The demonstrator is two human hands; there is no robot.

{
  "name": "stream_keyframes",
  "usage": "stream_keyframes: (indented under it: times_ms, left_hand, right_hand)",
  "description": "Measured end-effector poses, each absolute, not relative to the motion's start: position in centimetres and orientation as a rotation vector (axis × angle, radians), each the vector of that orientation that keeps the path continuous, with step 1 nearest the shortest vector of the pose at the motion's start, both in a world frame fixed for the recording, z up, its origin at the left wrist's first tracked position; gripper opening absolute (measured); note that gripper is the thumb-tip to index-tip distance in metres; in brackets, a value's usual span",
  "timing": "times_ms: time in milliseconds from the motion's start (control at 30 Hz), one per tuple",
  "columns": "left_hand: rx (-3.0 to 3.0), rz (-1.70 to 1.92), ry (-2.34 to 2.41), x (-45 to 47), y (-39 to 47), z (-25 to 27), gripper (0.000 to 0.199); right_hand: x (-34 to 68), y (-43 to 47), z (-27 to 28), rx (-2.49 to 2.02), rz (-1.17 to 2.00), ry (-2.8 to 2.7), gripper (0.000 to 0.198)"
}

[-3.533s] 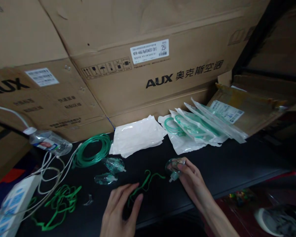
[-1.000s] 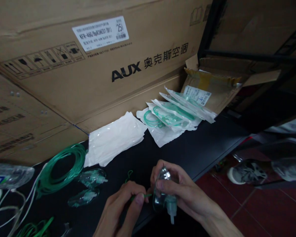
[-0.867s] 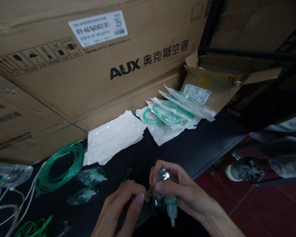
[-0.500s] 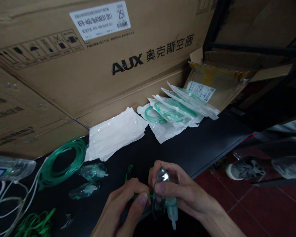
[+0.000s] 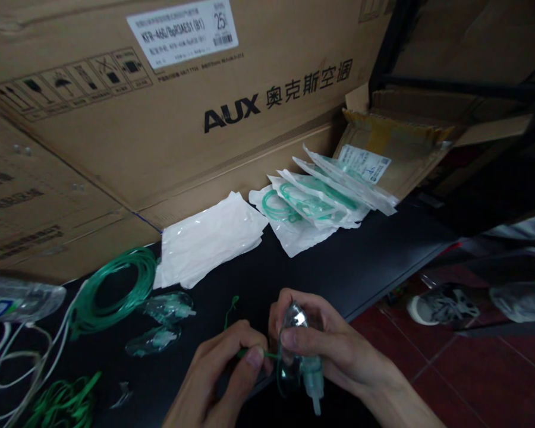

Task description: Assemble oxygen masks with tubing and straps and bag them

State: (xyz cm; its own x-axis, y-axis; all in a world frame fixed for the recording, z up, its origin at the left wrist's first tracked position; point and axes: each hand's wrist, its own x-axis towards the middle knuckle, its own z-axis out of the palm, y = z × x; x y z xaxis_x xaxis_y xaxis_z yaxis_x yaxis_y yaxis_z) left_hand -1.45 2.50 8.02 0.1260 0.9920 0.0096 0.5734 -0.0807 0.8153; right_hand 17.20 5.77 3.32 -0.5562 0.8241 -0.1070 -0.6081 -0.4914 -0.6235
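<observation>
My right hand [image 5: 327, 339] is closed around a clear green oxygen mask [image 5: 289, 371], thumb on its shell, with the connector spout pointing down. A green elastic strap [image 5: 271, 355] runs taut from the mask's edge into my left hand [image 5: 236, 362], which pinches it between thumb and fingers. The strap's loose end [image 5: 233, 306] curls up behind the left hand. Two more clear masks [image 5: 160, 339] lie on the black table to the left. Part of the held mask is hidden by my right fingers.
Coiled green tubing [image 5: 116, 291], a pile of green straps [image 5: 65, 404], white cables [image 5: 24, 362] and a plastic bottle [image 5: 27, 300] lie left. White pouches [image 5: 209, 241] and packed mask bags [image 5: 321, 199] lie before a large carton [image 5: 169, 125]. An open box [image 5: 383, 148] stands at right.
Both hands keep their grip with the strap stretched between them. The mask has tilted very slightly, its spout shifting a little to the right.
</observation>
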Motion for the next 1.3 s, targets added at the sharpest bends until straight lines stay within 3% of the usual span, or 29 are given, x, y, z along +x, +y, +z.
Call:
stream_keyframes:
  times_ms: [267, 533, 600, 700, 800, 1300]
  left_hand:
    - [1.785, 0.755, 1.521, -1.4, 2.0, 7.5, 0.030]
    - [1.847, 0.652, 1.407, -1.6, 2.5, 6.6, 0.014]
    - [1.807, 0.627, 1.392, -1.5, 2.8, 6.0, 0.014]
    - [1.707, 0.660, 1.461, -1.5, 3.0, 5.1, 0.017]
    - [1.660, 0.690, 1.497, -1.6, 2.8, 4.5, 0.017]
    - [1.634, 0.861, 1.634, -0.8, 2.4, 3.3, 0.014]
  right_hand:
    - [17.3, 5.6, 2.9, -0.594, 2.058, -0.762, 0.029]
    - [17.1, 5.2, 2.5, -0.800, 1.807, -1.037, 0.024]
    - [16.7, 4.7, 1.9, -0.890, 1.603, -1.094, 0.025]
    - [16.6, 3.8, 0.9, -1.046, 0.999, -1.216, 0.046]
    - [17.1, 3.2, 0.7, -1.026, 0.692, -1.499, 0.039]
    - [16.4, 3.3, -0.2, -0.954, 0.648, -1.878, 0.025]
